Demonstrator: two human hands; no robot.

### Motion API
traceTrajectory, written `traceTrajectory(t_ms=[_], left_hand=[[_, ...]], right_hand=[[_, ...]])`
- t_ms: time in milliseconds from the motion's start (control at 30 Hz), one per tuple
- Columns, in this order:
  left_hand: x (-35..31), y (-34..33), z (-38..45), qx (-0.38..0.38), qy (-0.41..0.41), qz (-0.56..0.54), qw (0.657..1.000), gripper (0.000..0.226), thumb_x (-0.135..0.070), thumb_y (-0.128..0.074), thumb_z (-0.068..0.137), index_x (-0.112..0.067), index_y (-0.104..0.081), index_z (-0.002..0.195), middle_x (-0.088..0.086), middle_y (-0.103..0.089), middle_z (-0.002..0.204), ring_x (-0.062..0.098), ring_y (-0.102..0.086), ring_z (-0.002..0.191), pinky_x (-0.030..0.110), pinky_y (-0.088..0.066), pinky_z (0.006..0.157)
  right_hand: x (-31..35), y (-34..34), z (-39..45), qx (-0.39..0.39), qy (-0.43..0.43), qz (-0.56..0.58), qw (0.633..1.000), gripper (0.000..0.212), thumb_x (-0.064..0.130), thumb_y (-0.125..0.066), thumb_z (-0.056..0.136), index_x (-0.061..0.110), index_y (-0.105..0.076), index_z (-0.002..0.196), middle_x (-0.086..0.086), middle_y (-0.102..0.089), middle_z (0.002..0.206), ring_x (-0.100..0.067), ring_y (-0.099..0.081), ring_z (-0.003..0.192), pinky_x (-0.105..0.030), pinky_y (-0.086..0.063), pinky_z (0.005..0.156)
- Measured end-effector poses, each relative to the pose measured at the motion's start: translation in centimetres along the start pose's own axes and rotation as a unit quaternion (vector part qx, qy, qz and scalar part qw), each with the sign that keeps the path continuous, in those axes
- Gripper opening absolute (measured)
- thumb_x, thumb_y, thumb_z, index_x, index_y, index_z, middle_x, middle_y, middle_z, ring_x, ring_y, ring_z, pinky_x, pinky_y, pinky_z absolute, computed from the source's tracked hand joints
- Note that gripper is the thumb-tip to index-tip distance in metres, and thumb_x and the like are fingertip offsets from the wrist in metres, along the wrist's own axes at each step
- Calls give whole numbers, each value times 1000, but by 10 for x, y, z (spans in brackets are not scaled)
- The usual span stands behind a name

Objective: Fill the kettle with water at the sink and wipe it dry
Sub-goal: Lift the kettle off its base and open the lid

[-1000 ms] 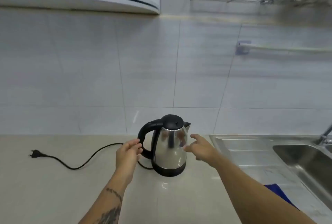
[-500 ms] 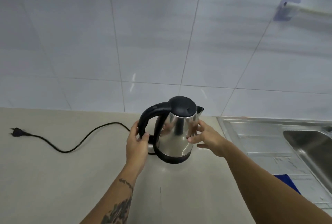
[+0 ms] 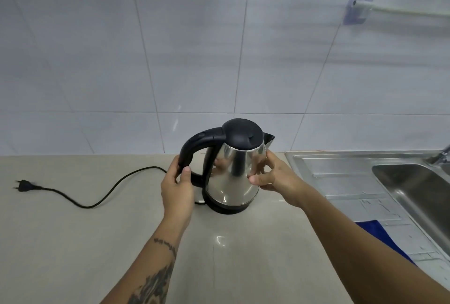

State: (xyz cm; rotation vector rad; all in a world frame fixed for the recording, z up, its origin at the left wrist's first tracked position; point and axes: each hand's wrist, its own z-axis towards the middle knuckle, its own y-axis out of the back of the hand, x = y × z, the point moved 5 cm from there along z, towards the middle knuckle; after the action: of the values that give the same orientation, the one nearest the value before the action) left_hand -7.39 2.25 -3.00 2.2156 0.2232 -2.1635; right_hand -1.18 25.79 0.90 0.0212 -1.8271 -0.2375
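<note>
A steel kettle (image 3: 233, 177) with a black lid and handle stands on its black base on the beige counter, lid closed, spout pointing right. My left hand (image 3: 176, 186) is wrapped around the lower part of the handle. My right hand (image 3: 272, 177) presses its fingers and thumb against the kettle's right side. The steel sink (image 3: 414, 196) lies at the right, with the base of its tap (image 3: 440, 157) at the frame edge. A blue cloth (image 3: 379, 235) lies on the draining board, partly hidden by my right forearm.
The kettle's black cord (image 3: 97, 201) runs left across the counter (image 3: 73, 242) to an unplugged plug (image 3: 23, 185). A tiled wall rises behind, with a rail holder (image 3: 358, 10) mounted at the upper right.
Both hands closed in on the kettle: the left now grips the handle, the right rests on the body. The camera tilted down and came closer.
</note>
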Motion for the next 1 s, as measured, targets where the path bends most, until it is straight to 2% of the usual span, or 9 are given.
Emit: traceTrajectory(t_ms=[133, 233, 367, 467, 533, 667, 833, 933, 1000], left_hand=[[-7, 8, -23, 22, -22, -12, 999, 41, -17, -52, 98, -50, -64, 117, -7, -71, 117, 15, -63, 108, 50, -48, 105], [-1, 14, -48, 38, -10, -21, 999, 42, -17, -53, 97, -53, -64, 115, -12, -70, 119, 12, -63, 115, 45, -48, 105], [20, 29, -84, 44, 20, -20, 999, 41, -22, -54, 95, -46, -62, 127, -15, -66, 129, 11, -59, 123, 45, -45, 108], [28, 41, -111, 47, 29, -12, 998, 47, -15, -51, 98, -57, -65, 113, -21, -69, 121, 9, -61, 121, 45, -46, 107], [31, 46, -126, 46, 35, -3, 998, 53, -12, -50, 99, -62, -65, 105, -26, -70, 114, 9, -62, 118, 45, -47, 106], [35, 51, -154, 30, 40, 10, 999, 56, -11, -49, 99, -65, -65, 101, -26, -71, 111, 12, -63, 118, 46, -47, 106], [31, 41, -186, 7, 42, 31, 999, 61, -9, -45, 100, -67, -64, 97, -31, -69, 109, 8, -61, 118, 43, -45, 108], [39, 42, -193, -8, 58, 34, 998, 62, -9, -43, 101, -67, -64, 94, -26, -68, 112, 12, -60, 119, 44, -44, 109], [45, 44, -198, -12, 72, 38, 997, 54, -10, -43, 102, -60, -64, 102, -20, -66, 117, 16, -58, 122, 46, -42, 111]], right_hand=[[1, 1, -35, -18, 10, 7, 1000, 60, 11, -80, 63, 14, -56, 118, 14, -66, 88, -27, -65, 121, -51, -51, 102], [-6, 1, -64, -21, 10, 9, 1000, 63, 14, -79, 62, 13, -54, 120, 15, -68, 86, -27, -65, 121, -54, -50, 102], [-27, -5, -100, -20, -1, 35, 999, 64, 12, -77, 60, 6, -50, 118, 21, -70, 81, -26, -64, 120, -50, -50, 97], [-46, -13, -122, -22, -11, 49, 999, 53, 12, -79, 60, 19, -57, 107, 18, -73, 90, -23, -66, 118, -46, -51, 92], [-59, -18, -135, -25, -15, 62, 998, 58, 11, -80, 59, 20, -58, 113, 14, -76, 97, -21, -68, 117, -45, -52, 92], [-76, -19, -159, -34, -3, 89, 995, 57, -4, -80, 69, 23, -59, 114, 3, -75, 92, -20, -73, 107, -30, -51, 81], [-91, -10, -180, -26, 4, 100, 995, 61, -10, -75, 77, 26, -58, 124, 9, -76, 85, -16, -75, 104, -34, -51, 91], [-99, -5, -186, -21, 10, 90, 996, 46, -2, -78, 75, 19, -59, 111, 13, -74, 90, -24, -70, 115, -50, -46, 109], [-103, -4, -188, -14, 19, 75, 997, 39, 2, -78, 75, 23, -61, 103, 14, -73, 95, -28, -68, 118, -55, -45, 111]])
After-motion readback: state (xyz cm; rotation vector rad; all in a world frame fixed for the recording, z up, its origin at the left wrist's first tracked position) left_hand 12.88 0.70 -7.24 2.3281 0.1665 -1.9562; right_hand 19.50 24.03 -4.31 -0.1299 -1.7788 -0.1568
